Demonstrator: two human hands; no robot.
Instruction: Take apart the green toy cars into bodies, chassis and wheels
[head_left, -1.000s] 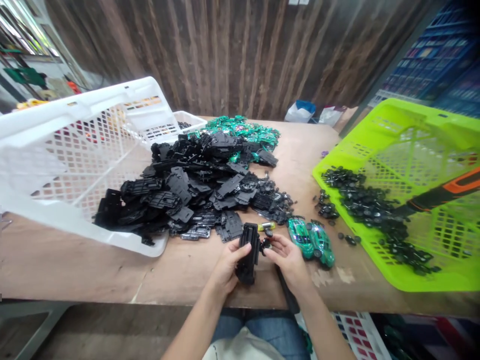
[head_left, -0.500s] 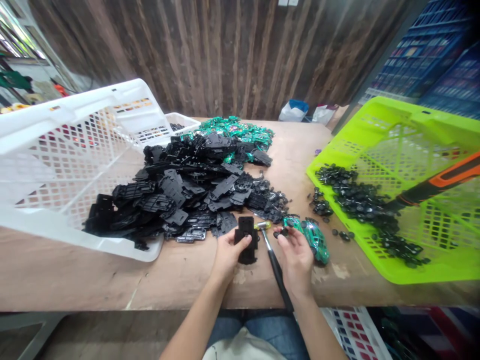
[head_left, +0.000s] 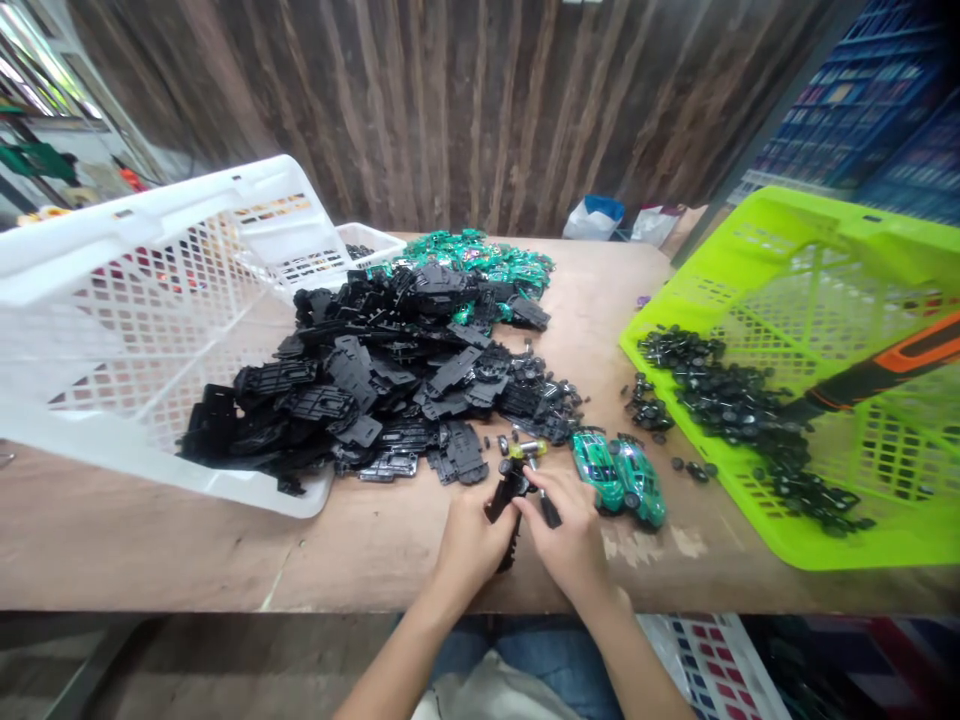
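The person's left hand (head_left: 476,535) is closed around a black car base (head_left: 496,502), held tilted just above the near edge of the table (head_left: 187,540), roughly midway across. The right hand (head_left: 566,520) comes in from the right with thumb and forefinger drawn narrow at the base's far end, where a small wheel piece (head_left: 505,467) shows; whether those fingers pinch the piece or only press on it cannot be told. The step in hand looks like fitting the wheel piece to the base, and the next move seems to call for a firm left grip, with the right fingertips lining up the piece and pushing lightly so the base does not twist. Just beyond the hands lies a hammer with a yellow head (head_left: 527,449), its handle partly hidden by the right hand. Two green toy cars (head_left: 619,478) sit side by side just right of the right hand. A heap of black bases (head_left: 352,375) spreads on the far left, spilling from a white basket (head_left: 247,490), while loose wheels (head_left: 742,410) fill part of a lime basket (head_left: 795,548) on the right.
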